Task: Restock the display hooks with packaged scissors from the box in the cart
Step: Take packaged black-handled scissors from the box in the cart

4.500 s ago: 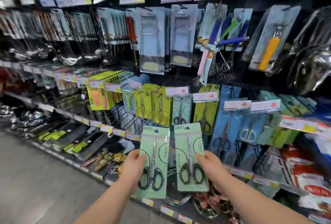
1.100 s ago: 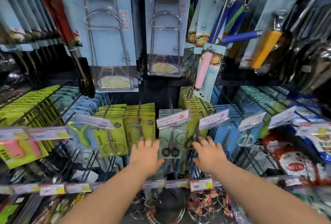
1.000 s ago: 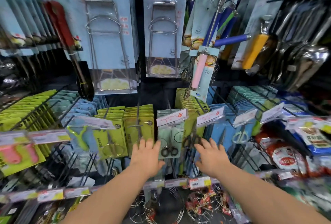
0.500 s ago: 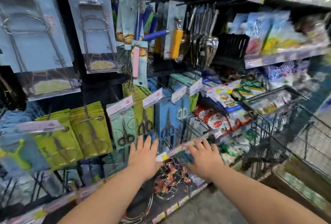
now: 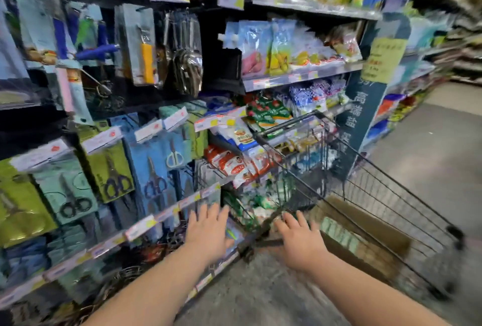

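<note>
Snack bags [image 5: 280,46] fill shelves above the right hand [image 5: 300,241]; a yellow-handled tool [image 5: 147,63] hangs above the left hand [image 5: 208,230].

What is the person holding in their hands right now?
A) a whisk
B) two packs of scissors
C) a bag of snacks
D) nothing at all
D: the left hand and the right hand are both spread open and empty, stretched out near the cart.

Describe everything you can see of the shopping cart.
The shopping cart is a dark wire-mesh basket standing on the grey floor close beside the shelves. It holds an open brown cardboard box. The right hand is spread over its near rim; blur hides whether they touch.
</note>
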